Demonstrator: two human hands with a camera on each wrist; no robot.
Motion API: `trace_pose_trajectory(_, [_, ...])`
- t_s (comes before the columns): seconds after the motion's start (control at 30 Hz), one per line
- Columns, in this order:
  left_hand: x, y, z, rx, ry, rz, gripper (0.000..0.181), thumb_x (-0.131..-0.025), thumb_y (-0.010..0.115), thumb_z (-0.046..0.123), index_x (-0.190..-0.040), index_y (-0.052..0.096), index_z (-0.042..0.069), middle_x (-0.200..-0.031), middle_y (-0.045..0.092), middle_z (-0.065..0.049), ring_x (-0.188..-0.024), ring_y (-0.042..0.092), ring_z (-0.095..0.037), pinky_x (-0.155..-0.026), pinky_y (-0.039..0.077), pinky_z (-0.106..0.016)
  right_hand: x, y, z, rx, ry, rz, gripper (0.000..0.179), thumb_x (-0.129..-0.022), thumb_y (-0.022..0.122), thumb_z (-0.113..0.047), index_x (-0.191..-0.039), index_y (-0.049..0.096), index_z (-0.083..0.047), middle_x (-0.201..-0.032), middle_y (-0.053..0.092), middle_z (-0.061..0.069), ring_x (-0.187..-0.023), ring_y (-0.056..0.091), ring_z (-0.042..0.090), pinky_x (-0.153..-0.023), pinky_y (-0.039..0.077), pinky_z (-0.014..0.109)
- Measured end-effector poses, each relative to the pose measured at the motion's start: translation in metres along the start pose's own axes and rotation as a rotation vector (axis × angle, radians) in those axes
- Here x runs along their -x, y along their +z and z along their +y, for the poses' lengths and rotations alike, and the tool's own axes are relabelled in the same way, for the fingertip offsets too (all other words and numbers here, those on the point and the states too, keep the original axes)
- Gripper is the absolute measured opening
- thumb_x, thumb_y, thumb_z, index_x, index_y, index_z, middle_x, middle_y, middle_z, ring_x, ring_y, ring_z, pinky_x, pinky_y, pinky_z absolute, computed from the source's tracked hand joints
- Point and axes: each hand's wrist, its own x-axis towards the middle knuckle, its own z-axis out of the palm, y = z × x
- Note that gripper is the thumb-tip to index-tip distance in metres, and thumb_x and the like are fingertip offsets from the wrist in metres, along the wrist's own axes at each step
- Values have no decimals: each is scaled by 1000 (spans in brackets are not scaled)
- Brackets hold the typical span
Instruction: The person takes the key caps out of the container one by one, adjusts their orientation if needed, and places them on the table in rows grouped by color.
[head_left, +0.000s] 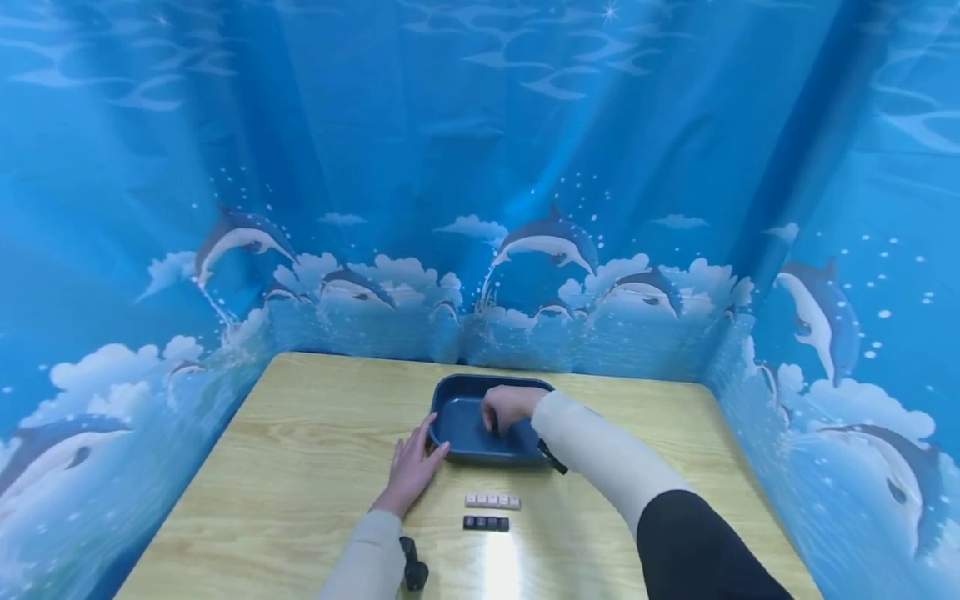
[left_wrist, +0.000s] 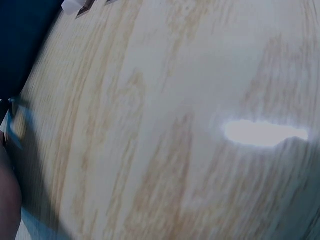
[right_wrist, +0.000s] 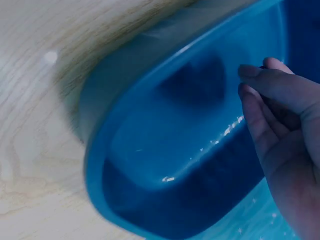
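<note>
A dark blue rectangular basin (head_left: 468,457) stands on the table. My right hand (head_left: 510,406) reaches down inside it; in the right wrist view the thumb and fingertips of the right hand (right_wrist: 285,110) pinch a black keycap (right_wrist: 263,67), almost wholly hidden between them. My left hand (head_left: 412,467) rests at the basin's near left corner, fingers and thumb spread against its outside. Nearer to me lie a row of white keycaps (head_left: 492,501) and, in front of it, a shorter row of black keycaps (head_left: 486,523).
The wooden table (head_left: 315,467) shows a bright glare patch in front of the keycaps. A blue curtain (head_left: 375,167) printed with dolphins hangs round the table's back and sides. In the left wrist view mostly bare wood grain shows.
</note>
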Motion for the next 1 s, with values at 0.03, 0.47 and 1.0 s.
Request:
trace_pose_trajectory(0.03, [1, 0, 0, 3, -3, -2, 66, -98, 56, 42, -154, 27, 24, -156, 28, -16, -144, 22, -38, -116, -4, -55, 3, -1, 0, -14, -8, 2, 20, -82, 74, 4, -86, 69, -15, -81, 63, -8, -73, 58, 9, -65, 52, 26])
trace_pose_trajectory(0.47, [-1, 0, -1, 14, -9, -19, 67, -98, 54, 44, -155, 24, 26, -159, 24, -14, -144, 19, -38, -116, -6, -53, 30, -3, 8, -113, -28, 4, 36, -86, 59, 12, -104, 76, -15, -94, 70, -11, -85, 64, 5, -76, 55, 25])
trace_pose_trajectory(1.0, [-3, -2, 3, 5, -9, -30, 70, -98, 53, 45, -156, 21, 25, -157, 27, -13, -145, 21, -33, -117, -9, -50, 69, -2, -6, -122, -70, 14, 37, -81, 64, 9, -101, 77, -19, -99, 69, -13, -94, 62, 4, -70, 52, 22])
